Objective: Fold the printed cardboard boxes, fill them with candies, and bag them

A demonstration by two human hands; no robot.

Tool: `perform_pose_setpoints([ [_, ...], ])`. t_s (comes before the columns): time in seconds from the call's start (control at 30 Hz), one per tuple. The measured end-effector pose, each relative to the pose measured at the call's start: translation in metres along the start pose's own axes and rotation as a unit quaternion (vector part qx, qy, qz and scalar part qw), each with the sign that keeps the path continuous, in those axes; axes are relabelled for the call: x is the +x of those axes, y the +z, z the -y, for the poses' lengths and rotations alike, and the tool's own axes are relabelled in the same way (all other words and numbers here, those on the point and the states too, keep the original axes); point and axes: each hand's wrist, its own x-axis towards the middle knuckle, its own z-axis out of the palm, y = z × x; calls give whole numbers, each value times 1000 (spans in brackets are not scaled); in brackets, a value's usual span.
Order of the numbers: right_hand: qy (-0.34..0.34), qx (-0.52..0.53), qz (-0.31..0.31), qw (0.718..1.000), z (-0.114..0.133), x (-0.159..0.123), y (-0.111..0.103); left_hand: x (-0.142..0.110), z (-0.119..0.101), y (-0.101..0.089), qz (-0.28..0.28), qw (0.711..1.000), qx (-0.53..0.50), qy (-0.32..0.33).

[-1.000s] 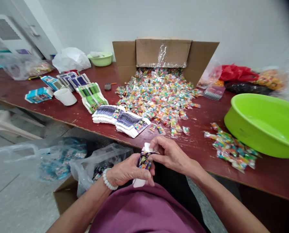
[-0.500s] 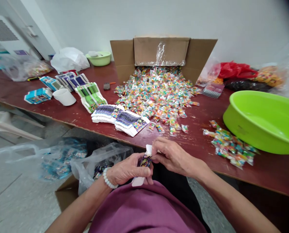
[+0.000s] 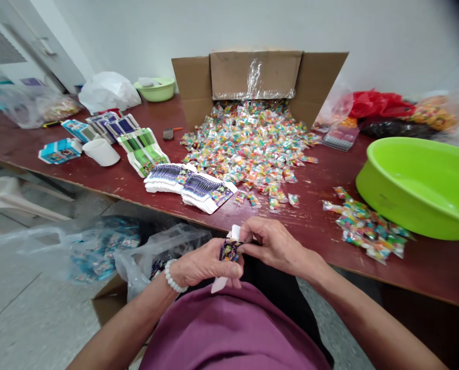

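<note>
Just off the near edge of the red-brown table (image 3: 310,198), the left hand (image 3: 201,264) clamps a small purple printed carton (image 3: 228,251) between thumb and fingers. The right hand (image 3: 278,246) bunches its fingertips at the carton's table-side end, by a white flap (image 3: 235,232); whether they pinch it, I cannot tell. Thin card likely wants steady, light holding, with pressure kept along the creases.

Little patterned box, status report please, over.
Left hand gripping patterned box. Right hand at its upper end, white flap standing up. Nothing visible blocking either hand; purple cartons just beyond, on table.
</note>
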Motion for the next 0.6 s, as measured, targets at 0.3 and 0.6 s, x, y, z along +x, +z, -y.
perform_pose_setpoints([
  [0.3,-27,17,-20,999,11,-9,2,-1,0,-3,17,1000,-2,0],
  [0.6,-42,99,46,993,12,-9,11,-5,7,-11,53,998,-36,-14],
])
